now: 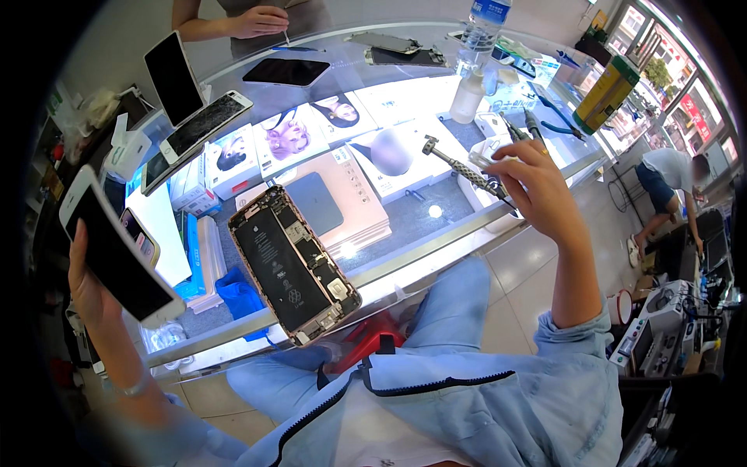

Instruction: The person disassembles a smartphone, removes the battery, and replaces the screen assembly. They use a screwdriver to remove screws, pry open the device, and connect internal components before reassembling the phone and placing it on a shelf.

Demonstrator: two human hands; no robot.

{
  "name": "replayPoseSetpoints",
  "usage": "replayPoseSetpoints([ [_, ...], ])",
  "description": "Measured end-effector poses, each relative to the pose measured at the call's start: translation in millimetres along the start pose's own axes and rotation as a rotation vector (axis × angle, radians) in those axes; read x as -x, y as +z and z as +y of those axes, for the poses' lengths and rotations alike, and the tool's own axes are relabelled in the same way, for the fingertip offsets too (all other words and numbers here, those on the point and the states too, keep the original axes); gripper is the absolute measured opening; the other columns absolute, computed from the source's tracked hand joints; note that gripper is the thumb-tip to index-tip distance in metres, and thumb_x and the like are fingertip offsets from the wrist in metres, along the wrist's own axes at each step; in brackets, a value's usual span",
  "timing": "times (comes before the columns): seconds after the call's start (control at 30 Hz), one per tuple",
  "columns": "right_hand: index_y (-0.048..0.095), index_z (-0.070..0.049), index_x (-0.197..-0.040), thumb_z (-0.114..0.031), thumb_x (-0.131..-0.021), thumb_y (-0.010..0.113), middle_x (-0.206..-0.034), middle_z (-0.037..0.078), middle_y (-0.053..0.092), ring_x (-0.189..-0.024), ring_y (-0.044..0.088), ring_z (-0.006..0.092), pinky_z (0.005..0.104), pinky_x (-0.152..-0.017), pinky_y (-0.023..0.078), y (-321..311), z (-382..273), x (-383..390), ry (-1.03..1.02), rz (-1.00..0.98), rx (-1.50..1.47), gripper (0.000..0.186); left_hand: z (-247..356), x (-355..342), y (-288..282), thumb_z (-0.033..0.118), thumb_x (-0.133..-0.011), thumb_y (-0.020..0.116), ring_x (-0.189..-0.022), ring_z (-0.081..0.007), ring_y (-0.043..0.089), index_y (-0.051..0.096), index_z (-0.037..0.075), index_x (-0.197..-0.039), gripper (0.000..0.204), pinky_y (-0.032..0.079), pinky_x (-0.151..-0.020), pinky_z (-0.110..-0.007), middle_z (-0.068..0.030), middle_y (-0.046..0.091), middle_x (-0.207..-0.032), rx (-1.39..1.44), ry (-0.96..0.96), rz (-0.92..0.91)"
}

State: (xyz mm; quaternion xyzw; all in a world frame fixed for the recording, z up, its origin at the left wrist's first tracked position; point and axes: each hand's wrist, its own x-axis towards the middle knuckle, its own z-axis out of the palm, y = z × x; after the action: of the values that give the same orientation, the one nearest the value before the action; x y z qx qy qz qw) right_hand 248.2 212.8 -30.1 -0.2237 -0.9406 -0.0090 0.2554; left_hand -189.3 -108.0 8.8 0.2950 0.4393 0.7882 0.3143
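In my left hand (92, 284) is a phone screen panel (117, 245), black with a white border, held tilted by its edge. An opened phone body (292, 265), its battery and circuit board exposed, rests at the counter's near edge. My right hand (533, 187) is raised over the counter's right side, its fingers curled and pinched. A small pale, translucent piece (478, 159) shows at its fingertips; its kind is unclear. Just beneath lies a knurled metal screwdriver-like tool (463, 167), partly hidden by the fingers, and contact with it is uncertain.
Phone boxes (284, 140) fill the lit glass counter (405, 292). Several phones, including one black phone (286, 71), lie on top. Right stand a water bottle (482, 35), blue-handled pliers (556, 117) and a yellow-green can (607, 95). Another person's hand (261, 22) is across the counter.
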Motion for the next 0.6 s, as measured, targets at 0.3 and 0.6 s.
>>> replayPoseSetpoints([
  [0.3,0.064,-0.002,-0.091,-0.005,-0.07,0.07,-0.096,0.01,0.064,-0.1,0.055,0.0277,0.0368,-0.084,0.045,-25.7,-16.1,53.1,0.062,0.051,-0.019,0.022,-37.5,83.1,58.5,0.031,-0.097,0.033,-0.13,-0.0301,0.033,0.026,0.007,-0.14,0.05,0.027,-0.105,-0.056,-0.0165,0.031,-0.142,0.648,-0.175,-0.173],
  [0.6,0.064,0.003,-0.091,0.011,-0.073,0.061,-0.084,0.011,0.062,-0.08,0.059,0.0168,0.025,-0.066,0.045,-12.4,-36.4,83.4,0.221,0.434,-0.201,0.019,-92.1,116.7,111.1,0.044,-0.088,0.045,-0.132,-0.0338,0.026,0.026,0.0,-0.138,0.07,0.016,-0.11,-0.052,-0.0185,0.034,-0.137,0.855,-0.046,-0.163],
])
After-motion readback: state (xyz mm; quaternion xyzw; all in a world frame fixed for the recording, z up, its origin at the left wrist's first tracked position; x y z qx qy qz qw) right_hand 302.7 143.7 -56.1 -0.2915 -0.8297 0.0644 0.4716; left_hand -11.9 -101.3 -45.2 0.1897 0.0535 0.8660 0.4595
